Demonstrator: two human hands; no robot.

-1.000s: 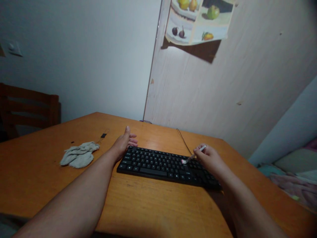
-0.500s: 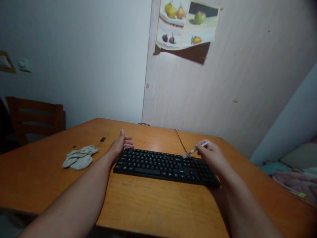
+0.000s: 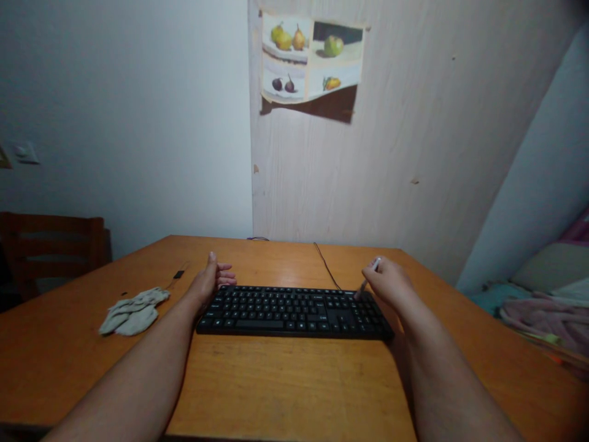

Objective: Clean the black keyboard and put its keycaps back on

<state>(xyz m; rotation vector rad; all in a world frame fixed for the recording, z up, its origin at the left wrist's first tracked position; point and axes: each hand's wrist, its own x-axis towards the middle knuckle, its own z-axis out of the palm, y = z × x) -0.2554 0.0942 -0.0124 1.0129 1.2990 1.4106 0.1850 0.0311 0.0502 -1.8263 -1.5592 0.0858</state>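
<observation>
A black keyboard lies on the wooden table in front of me. Beside its left end rests my left hand, thumb up and fingers stretched out, holding nothing. Over the number pad, my right hand is closed around a small brush with a pale handle. The brush points down and its tip meets the keys near the top of the number pad; the bristles are blurred.
Greyish cloth gloves lie left of my forearm, near a small black tag on a string. The keyboard's cable runs toward the wall. A wooden chair stands at the left, and bedding lies at the right.
My right hand has moved the brush rightward along the keyboard, onto the number pad, and tilted it more upright. The left hand stays at the keyboard's left end. The view has shifted.
</observation>
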